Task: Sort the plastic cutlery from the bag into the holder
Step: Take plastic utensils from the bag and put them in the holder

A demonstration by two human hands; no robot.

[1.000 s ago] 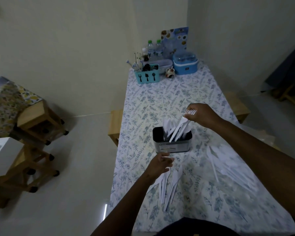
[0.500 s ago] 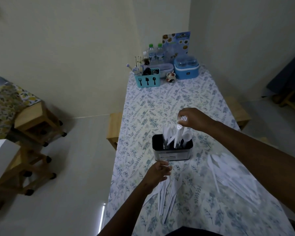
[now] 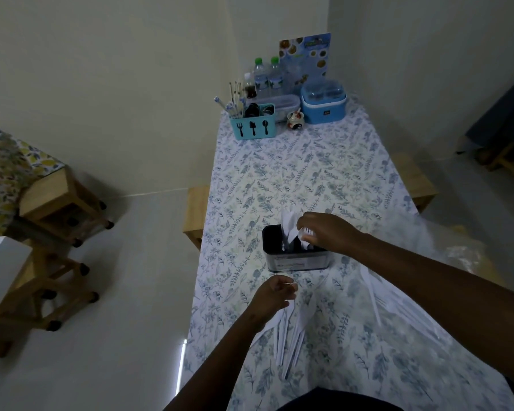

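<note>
A dark cutlery holder (image 3: 294, 259) stands on the flowered tablecloth, with white plastic cutlery (image 3: 289, 225) sticking up from it. My right hand (image 3: 324, 231) hovers right over the holder's opening, fingers closed around the tops of white forks that reach down into it. My left hand (image 3: 275, 295) rests on the table just in front of the holder, fingers curled on the upper ends of a loose pile of white cutlery (image 3: 291, 336). More white cutlery lies in a clear plastic bag (image 3: 398, 304) to the right, partly hidden by my right forearm.
At the table's far end stand a teal cutlery caddy (image 3: 254, 126), water bottles (image 3: 266, 75), a blue container (image 3: 324, 103) and a menu card (image 3: 304, 59). Wooden stools (image 3: 63, 203) stand on the floor to the left. Wooden benches flank the table (image 3: 294, 173).
My right hand has moved down and left with the forks, from above the holder's right side to its opening, lowering them in. My left hand has stayed on the loose pile.
</note>
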